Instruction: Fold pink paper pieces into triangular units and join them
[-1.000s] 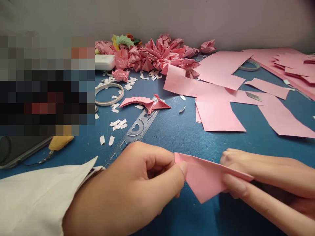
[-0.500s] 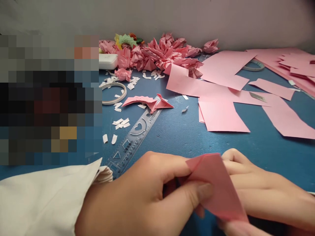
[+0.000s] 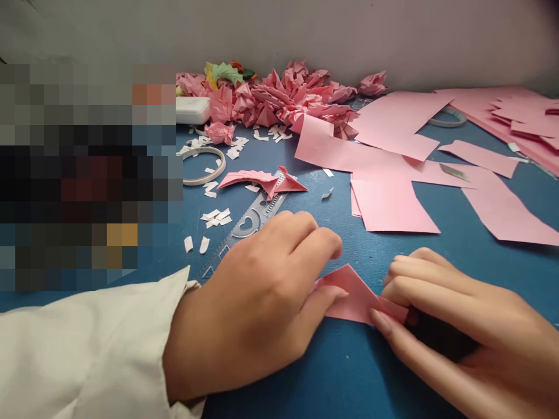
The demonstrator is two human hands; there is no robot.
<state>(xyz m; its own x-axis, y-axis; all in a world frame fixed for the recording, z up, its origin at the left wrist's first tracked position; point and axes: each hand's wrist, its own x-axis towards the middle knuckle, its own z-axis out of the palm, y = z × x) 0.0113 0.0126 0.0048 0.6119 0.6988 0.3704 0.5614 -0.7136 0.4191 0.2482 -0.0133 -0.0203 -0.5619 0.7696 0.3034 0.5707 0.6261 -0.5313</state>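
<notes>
A small folded piece of pink paper (image 3: 356, 297) rests low over the blue tabletop between my hands, its peak pointing away from me. My left hand (image 3: 262, 297) has its thumb on the left part of the paper, with the fingers curled above and behind it. The right end is pinched between thumb and fingers of my right hand (image 3: 463, 331). Beyond my left hand, a clear plastic ruler (image 3: 248, 221) is partly covered by that hand. A folded pink paper piece (image 3: 262, 179) lies across the ruler's far end.
Crumpled and folded pink paper shapes (image 3: 283, 96) are heaped along the wall. Pink sheets and strips (image 3: 397, 203) spread over the right side. At left are a tape roll (image 3: 222, 166), white paper scraps (image 3: 216, 217) and a white case (image 3: 192, 110). A blurred block hides the far left.
The pink paper has gone from upright in front of me down toward the tabletop and now shows a peaked fold. My left hand moved away from me; my right thumb shifted onto the paper's right end.
</notes>
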